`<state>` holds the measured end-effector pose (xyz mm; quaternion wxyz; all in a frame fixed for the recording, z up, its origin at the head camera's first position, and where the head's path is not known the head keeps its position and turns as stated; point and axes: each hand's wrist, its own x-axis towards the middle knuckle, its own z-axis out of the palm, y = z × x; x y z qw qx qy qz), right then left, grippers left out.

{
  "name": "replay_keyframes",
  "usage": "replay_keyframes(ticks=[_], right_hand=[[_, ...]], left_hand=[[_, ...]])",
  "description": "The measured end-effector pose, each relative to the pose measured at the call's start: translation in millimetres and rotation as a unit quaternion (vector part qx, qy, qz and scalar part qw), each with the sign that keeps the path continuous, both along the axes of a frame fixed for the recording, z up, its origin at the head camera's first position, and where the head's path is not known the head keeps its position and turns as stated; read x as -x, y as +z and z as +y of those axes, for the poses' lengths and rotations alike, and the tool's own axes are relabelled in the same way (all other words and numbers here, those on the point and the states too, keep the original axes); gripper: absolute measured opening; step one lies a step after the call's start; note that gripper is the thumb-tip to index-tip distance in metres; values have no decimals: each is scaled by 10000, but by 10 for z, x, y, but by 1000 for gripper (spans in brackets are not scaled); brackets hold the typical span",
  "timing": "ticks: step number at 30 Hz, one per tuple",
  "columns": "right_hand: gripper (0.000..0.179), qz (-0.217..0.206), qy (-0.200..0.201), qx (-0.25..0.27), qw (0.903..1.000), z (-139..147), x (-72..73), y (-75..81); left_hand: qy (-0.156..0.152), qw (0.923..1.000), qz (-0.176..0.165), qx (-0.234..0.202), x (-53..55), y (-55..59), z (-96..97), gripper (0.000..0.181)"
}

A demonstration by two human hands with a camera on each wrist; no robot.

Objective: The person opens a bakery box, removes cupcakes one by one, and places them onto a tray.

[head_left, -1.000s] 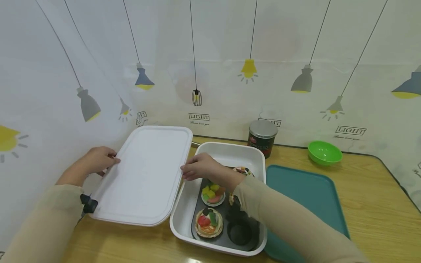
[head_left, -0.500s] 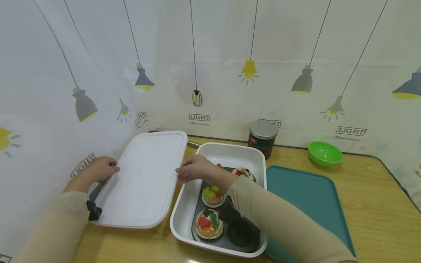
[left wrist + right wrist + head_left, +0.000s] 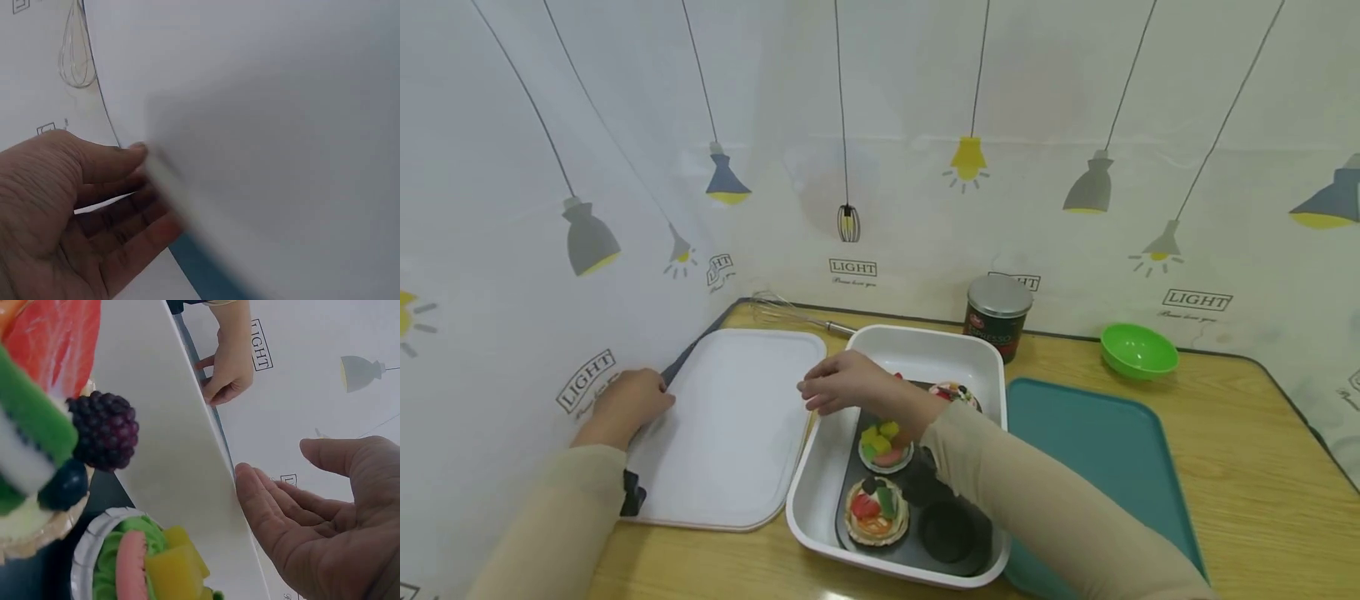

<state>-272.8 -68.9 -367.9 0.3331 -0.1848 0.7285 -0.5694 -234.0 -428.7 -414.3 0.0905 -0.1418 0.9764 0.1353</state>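
Observation:
A flat white tray (image 3: 730, 425) with rounded corners lies at the left of the table. My left hand (image 3: 628, 404) is at its left edge; in the left wrist view the thumb (image 3: 134, 153) is on top of the rim and the fingers are below it. My right hand (image 3: 842, 383) is by the tray's right edge, above the deep white bin (image 3: 925, 346), its thumb and fingers apart with nothing between them. Inside the bin sits a dark muffin pan (image 3: 917, 521) with several fruit tarts (image 3: 877, 510); the right forearm hides part of it.
A teal tray (image 3: 1097, 458) lies right of the bin. Behind stand an espresso tin (image 3: 997, 317) with a silver lid and a green bowl (image 3: 1139, 351). A wire whisk (image 3: 801, 315) lies at the back left, close to the printed wall covering.
The white tray has come down from a raised tilt to lie flat on the table, uncovering the whisk. My left hand has lowered with it; the right hand has come off its edge.

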Motion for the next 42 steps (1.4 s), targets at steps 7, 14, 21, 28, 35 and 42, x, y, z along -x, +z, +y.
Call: replay_keyframes(ticks=[7,14,21,28,35,42], right_hand=[[35,2051,778,-324,9751,312,42,136],[43,3063,1417,-311,9408,877,5,362],[34,3118,1633,-150,9359,1537,-175,274],[36,2911,1687,314,9412,1701,-558,-47],[42,3780,2141,211,9005,1506,-916,-178],[51,4355,2283,-112,8707,1346,-1066,-403]], left_hand=[[-264,9986,131,435,159,39,180,51],[-871,9950,453,165,508,214,586,76],[-1948,9604,777,-1835,812,193,1256,75],[-2279,9020,145,-3664,931,97,1785,88],[-2137,8919,-231,-3980,955,-15,2059,92],[-1987,8553,-270,-4778,917,-177,2044,79]])
